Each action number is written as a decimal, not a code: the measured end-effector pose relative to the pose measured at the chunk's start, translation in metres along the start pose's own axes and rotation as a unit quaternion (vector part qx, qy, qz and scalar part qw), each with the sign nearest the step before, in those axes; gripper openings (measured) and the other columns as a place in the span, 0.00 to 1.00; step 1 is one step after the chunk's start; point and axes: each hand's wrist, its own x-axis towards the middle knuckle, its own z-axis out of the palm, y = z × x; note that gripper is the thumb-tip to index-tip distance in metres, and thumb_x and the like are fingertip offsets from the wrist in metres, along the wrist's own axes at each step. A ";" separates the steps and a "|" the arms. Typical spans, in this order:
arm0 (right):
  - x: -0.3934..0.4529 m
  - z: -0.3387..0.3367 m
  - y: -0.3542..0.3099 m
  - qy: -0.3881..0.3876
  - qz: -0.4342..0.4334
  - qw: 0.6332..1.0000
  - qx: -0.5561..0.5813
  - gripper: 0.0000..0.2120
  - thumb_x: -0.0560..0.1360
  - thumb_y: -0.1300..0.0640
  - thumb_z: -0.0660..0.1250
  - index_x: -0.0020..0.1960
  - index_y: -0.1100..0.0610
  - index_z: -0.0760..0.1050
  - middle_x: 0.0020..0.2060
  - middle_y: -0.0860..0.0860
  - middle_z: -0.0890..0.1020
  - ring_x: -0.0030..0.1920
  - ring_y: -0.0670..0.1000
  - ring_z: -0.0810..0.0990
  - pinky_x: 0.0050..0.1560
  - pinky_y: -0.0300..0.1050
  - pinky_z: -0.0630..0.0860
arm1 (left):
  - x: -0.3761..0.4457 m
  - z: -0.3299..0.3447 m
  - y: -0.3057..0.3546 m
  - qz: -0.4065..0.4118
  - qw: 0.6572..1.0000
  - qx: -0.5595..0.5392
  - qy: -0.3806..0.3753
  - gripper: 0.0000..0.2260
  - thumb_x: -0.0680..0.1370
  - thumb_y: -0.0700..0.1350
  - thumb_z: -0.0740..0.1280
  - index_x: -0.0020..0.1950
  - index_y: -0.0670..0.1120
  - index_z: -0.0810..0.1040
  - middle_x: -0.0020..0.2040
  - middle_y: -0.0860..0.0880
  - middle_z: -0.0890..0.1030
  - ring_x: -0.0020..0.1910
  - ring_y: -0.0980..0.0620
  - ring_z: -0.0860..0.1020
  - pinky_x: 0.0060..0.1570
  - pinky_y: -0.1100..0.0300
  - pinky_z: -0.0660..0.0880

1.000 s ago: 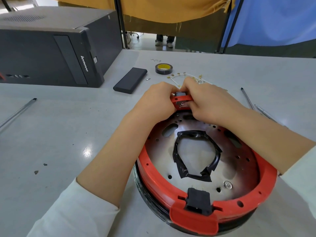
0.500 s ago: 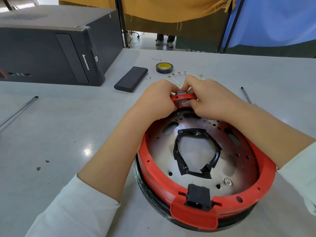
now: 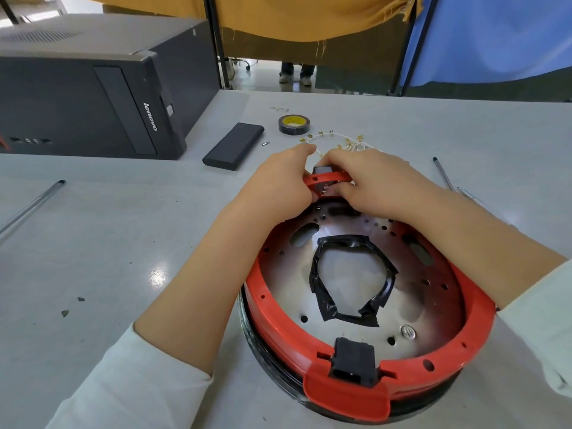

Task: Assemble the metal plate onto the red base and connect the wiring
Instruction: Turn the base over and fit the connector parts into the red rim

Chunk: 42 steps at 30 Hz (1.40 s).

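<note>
Both hands up at the far rim of the red base point(image 3: 272, 308). The base sits on the grey table point(image 3: 108, 243), w/ the metal plate point(image 3: 430, 308) lying inside the ring. Left hand point(image 3: 280, 181) is curled round the rim from the left, fingers over the top by the small black connector point(image 3: 322, 170) set in the rim. Right hand point(image 3: 376, 184) is curled on the same spot from the right, fingertips tucked in under the rim where small metal pins show. Exactly what they pinch can't be made out. Loose white wiring point(image 3: 346, 142) w/ brass terminals lies just beyond the hands, near a tape roll point(image 3: 294, 124).

Handling, as a judgement: base looks like stiff plastic, prob. light, best held by the rim. Plate is rigid, edges maybe sharp. Wires are thin and floppy, terminals tiny, so they want a fingertip pinch close to the terminal. Pins could bend if forced.
</note>
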 end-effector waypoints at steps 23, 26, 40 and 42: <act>-0.003 -0.006 -0.004 0.010 -0.036 0.999 -0.014 0.12 0.76 0.55 0.65 0.59 0.50 0.74 0.47 0.52 0.80 0.42 0.50 0.71 0.38 0.45 0.65 | -0.005 -0.003 0.004 -0.005 1.000 -0.025 -0.001 0.15 0.74 0.39 0.71 0.59 0.53 0.83 0.44 0.42 0.84 0.39 0.48 0.76 0.53 0.51 0.77; -0.004 -0.005 -0.005 0.007 -0.025 1.000 -0.012 0.12 0.76 0.55 0.65 0.60 0.50 0.73 0.48 0.52 0.80 0.43 0.52 0.73 0.39 0.46 0.66 | -0.005 -0.003 0.004 -0.005 1.000 -0.019 -0.003 0.15 0.74 0.41 0.72 0.59 0.53 0.83 0.44 0.42 0.84 0.41 0.46 0.78 0.52 0.51 0.77; -0.004 -0.001 -0.008 0.027 -0.022 0.999 -0.040 0.14 0.74 0.59 0.62 0.59 0.50 0.70 0.45 0.53 0.80 0.43 0.55 0.75 0.36 0.46 0.67 | -0.004 0.001 0.002 0.005 0.999 0.023 0.047 0.19 0.73 0.40 0.72 0.63 0.51 0.80 0.55 0.49 0.83 0.57 0.48 0.79 0.58 0.52 0.75; -0.004 -0.001 -0.007 0.022 -0.019 0.999 -0.027 0.12 0.74 0.58 0.63 0.56 0.49 0.71 0.45 0.51 0.79 0.43 0.54 0.74 0.36 0.46 0.66 | -0.004 0.002 0.000 -0.015 0.998 0.014 0.064 0.24 0.73 0.41 0.73 0.68 0.50 0.76 0.61 0.50 0.81 0.62 0.51 0.77 0.62 0.55 0.73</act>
